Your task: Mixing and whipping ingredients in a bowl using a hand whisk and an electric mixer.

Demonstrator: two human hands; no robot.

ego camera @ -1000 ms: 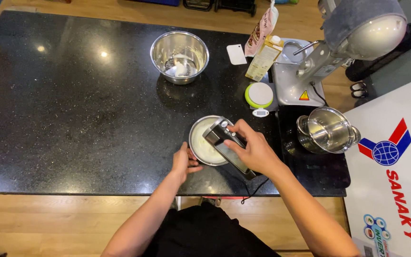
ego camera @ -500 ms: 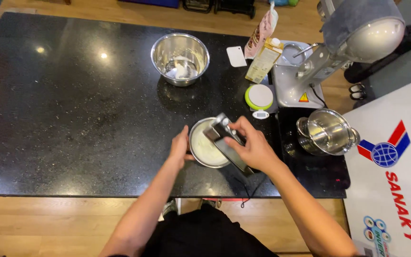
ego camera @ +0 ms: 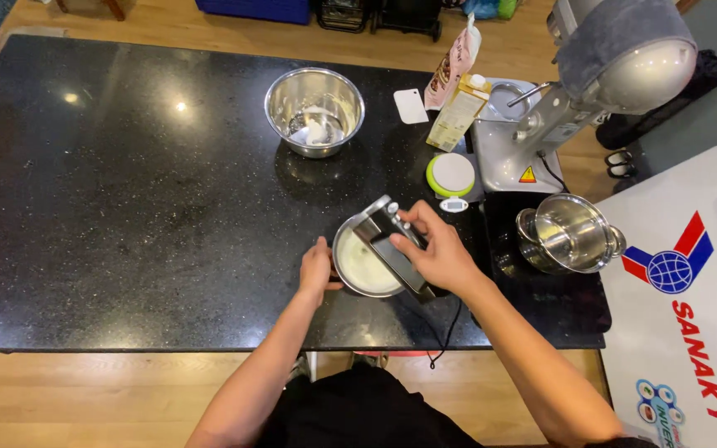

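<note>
Right hand [ego camera: 437, 253]: grip closed around the grey handle of one hand mixer [ego camera: 393, 241], held over a small bowl [ego camera: 364, 261] of white mixture. Left hand [ego camera: 317, 270]: fingers curled against the bowl's left rim, steadying it. The bowl sits near the front edge of the black counter [ego camera: 126, 207]; the mixer's black cord [ego camera: 446, 332] hangs over that edge.

Count, outward: metal bowls, 2 — the second, larger steel bowl [ego camera: 314, 110] stands farther back, white residue inside. One steel pot [ego camera: 570, 232] with two handles, right of the hands on a black mat. One round green-rimmed lid [ego camera: 451, 174], a small white thermometer-like device just in front of it. One stand machine [ego camera: 591, 83], grey, with a yellow triangular warning label on its base.

Packages: one tall pale-yellow carton [ego camera: 458, 112]; one pink-and-brown pouch [ego camera: 451, 62] behind it; one white scraper card [ego camera: 411, 105] beside them.
</note>
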